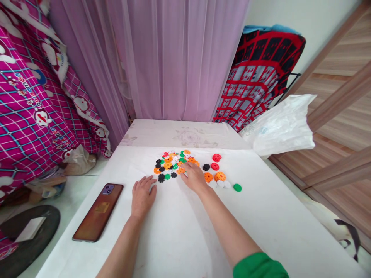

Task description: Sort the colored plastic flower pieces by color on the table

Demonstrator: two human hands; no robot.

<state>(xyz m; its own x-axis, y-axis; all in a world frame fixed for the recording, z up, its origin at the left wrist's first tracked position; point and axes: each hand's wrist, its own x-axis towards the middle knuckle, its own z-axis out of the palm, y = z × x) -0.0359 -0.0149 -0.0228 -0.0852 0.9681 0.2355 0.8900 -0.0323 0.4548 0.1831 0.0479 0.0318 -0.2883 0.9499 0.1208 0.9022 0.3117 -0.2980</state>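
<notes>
A pile of small plastic snowflake discs (174,161) in orange, green, black, red and white lies on the white table (185,231). My right hand (193,176) rests palm down at the pile's near right edge, fingertips on the discs, fingers spread. My left hand (142,195) lies flat on the table just left of the pile, near a black disc (161,178), holding nothing. More discs sit apart to the right: two red ones (216,157), a black one (206,167), orange ones (219,176) and a green one (237,187).
A brown phone (98,211) lies on the table's left side. A white plastic bag (281,125) hangs over the far right corner. Pink curtains (174,58), a magenta blanket (31,96) and a red patterned cloth (261,77) stand behind. A dark round object (17,239) lies on the floor at left.
</notes>
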